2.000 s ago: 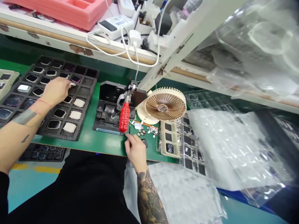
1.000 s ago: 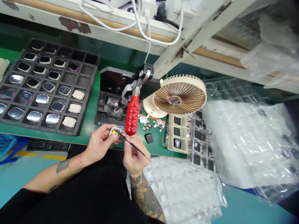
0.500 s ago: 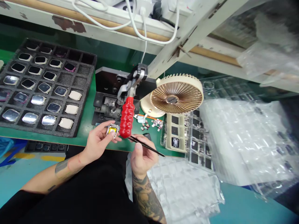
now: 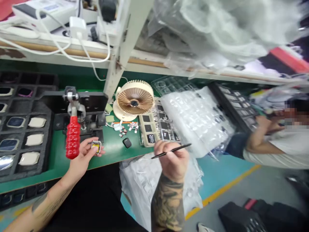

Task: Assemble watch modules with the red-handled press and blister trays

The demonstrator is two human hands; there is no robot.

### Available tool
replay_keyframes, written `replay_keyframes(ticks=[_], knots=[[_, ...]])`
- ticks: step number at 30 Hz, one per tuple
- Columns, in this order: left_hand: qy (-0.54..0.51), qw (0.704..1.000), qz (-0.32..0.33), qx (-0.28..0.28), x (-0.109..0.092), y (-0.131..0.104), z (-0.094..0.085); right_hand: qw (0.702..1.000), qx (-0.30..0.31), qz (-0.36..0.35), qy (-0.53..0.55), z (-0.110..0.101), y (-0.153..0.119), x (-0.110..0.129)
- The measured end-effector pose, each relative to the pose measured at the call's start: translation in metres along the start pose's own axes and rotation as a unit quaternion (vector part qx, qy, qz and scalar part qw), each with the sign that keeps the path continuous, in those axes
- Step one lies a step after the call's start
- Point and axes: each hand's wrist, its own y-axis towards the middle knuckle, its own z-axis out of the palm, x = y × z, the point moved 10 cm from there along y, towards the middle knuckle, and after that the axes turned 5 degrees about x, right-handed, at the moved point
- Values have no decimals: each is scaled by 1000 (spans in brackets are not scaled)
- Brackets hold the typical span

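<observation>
My left hand holds a small square watch case with a yellow part inside, between thumb and fingers, just right of the red handle of a black press. Black tweezers are gripped in my right hand, over the front edge of the green bench near a beige tray of dark square parts. A small black square piece lies on the bench between my hands, in front of scattered small parts.
A dark foam tray of watch cases stands at the left. A beige fan is behind the small parts. Plastic-wrapped trays lie at the right, with more wrapping below. Another person is at the far right.
The view has swung to the right. My right hand has moved right with the tweezers, away from my left hand, which still holds the watch case. Another person has come into view.
</observation>
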Motion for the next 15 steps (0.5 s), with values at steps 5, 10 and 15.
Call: replay_keyframes(ticks=[5,10,15], knots=[[83,996,31,11,7,-3,-3,944,-124,-16,-306,-98,68,11],[122,992,44,7,15,-9,-7,887,-261,-135,-356,-73,54,22],[157,986,54,-12,16,-11,-13,901,-18,-213,-379,56,-6,7]])
